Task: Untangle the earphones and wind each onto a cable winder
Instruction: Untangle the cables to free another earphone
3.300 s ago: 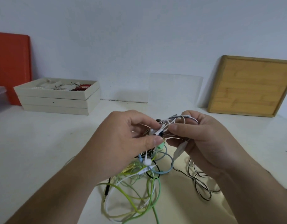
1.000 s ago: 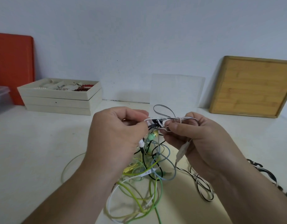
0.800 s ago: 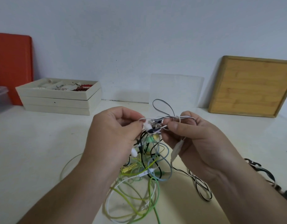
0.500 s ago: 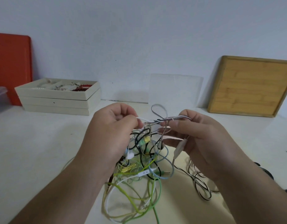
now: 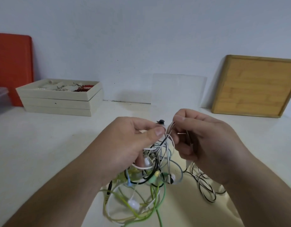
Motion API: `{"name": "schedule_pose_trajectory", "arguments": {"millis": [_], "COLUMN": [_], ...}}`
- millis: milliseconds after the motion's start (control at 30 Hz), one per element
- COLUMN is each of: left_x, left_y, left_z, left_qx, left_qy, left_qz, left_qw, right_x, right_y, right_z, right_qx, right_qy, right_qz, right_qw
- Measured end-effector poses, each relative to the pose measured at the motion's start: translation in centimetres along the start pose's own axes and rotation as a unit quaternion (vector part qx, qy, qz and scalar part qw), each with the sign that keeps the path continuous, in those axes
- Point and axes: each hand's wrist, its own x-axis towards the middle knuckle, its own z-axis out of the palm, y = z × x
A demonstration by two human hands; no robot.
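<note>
A tangle of earphone cables [image 5: 146, 181] in green, white, black and pale blue hangs from my two hands down to the white table [image 5: 43, 153]. My left hand [image 5: 130, 145] pinches strands at the top of the tangle between thumb and forefinger, and a small black earbud [image 5: 160, 122] pokes out above its fingertips. My right hand [image 5: 203, 140] pinches a bunch of white-and-black striped cable [image 5: 205, 189] close beside it; that cable trails in loops on the table under my right wrist. No cable winder is visible.
Stacked cream jewellery trays [image 5: 61, 97] sit at the back left, with an orange board [image 5: 11, 68] and a clear plastic box [image 5: 0, 99] beside them. A clear sheet [image 5: 177, 90] and a wooden board [image 5: 254, 86] lean on the wall.
The loop of striped cable that stood above my fingers is gone. My hands have come closer together and the tangle has shifted lower, with a black earbud now showing above my left fingertips.
</note>
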Motion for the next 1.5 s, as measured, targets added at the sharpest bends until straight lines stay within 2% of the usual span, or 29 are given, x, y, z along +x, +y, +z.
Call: {"name": "schedule_pose_trajectory", "arguments": {"millis": [167, 267, 333, 433, 533, 633, 800, 1000, 1100, 1233, 1333, 1500], "left_x": [0.6, 0.8, 0.7, 0.5, 0.7, 1.0, 0.9, 0.4, 0.3, 0.2, 0.2, 0.1], "left_y": [-0.3, 0.0, 0.3, 0.6, 0.3, 0.0, 0.0, 0.6, 0.4, 0.6, 0.5, 0.5], "left_z": [0.1, 0.0, -0.1, -0.7, -1.3, -1.6, -1.9, -1.3, -1.2, -1.2, -1.4, -1.6], "left_qx": [-0.083, -0.163, -0.256, -0.402, -0.454, -0.461, -0.472, -0.352, -0.329, -0.301, -0.321, -0.308], "left_qy": [0.08, 0.109, 0.101, 0.06, 0.075, 0.098, 0.062, -0.017, -0.061, -0.052, -0.023, -0.05], "left_qz": [0.04, 0.031, 0.023, 0.028, 0.018, 0.01, 0.028, 0.06, 0.072, 0.078, 0.079, 0.095], "left_qw": [0.993, 0.98, 0.961, 0.913, 0.888, 0.882, 0.879, 0.934, 0.94, 0.949, 0.943, 0.945], "right_x": [0.1, 0.3, 0.3, 0.3, 0.3, 0.2, 0.1, -0.2, -0.3, -0.3, 0.0, 0.2], "right_y": [0.4, 0.6, 0.8, 0.7, 0.7, 0.5, 0.8, 0.8, 1.0, 1.1, 1.6, 1.8], "right_z": [-0.2, -0.4, -0.4, -0.2, -0.3, -0.3, 0.0, 0.3, 0.4, 0.5, 0.1, -0.2], "right_qx": [-0.001, -0.043, -0.053, -0.026, -0.007, -0.012, -0.09, -0.125, -0.13, -0.132, -0.135, -0.132], "right_qy": [0.022, 0.048, 0.066, 0.062, 0.06, 0.055, 0.008, -0.026, -0.06, -0.131, -0.125, -0.1], "right_qz": [-0.001, -0.015, -0.013, -0.01, -0.006, 0.002, 0.01, 0.009, 0.01, 0.006, -0.006, -0.034], "right_qw": [1.0, 0.998, 0.996, 0.998, 0.998, 0.998, 0.996, 0.992, 0.99, 0.983, 0.983, 0.986]}}
